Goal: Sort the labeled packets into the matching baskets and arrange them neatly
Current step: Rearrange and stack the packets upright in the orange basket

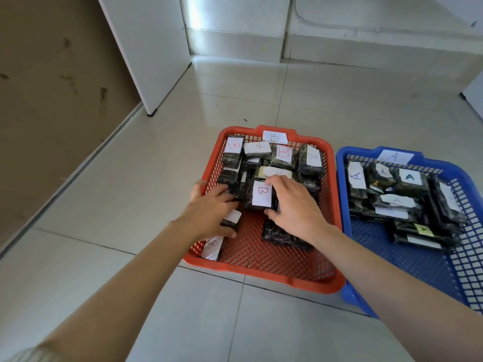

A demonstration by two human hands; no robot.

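Both hands grasp one B packet (261, 195) in the red basket (324, 215) — left hand (209, 212), right hand (295, 205) — a shove could topple neighbouring packets.

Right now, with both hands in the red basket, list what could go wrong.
1. The packets in the red basket lie heaped. With the left hand and right hand on either side of the B packet, shifting it may topple its neighbours.
2. Several labels face sideways or upside down, so a letter could be misread.
3. The blue basket touches the red one; a nudge may shift both.
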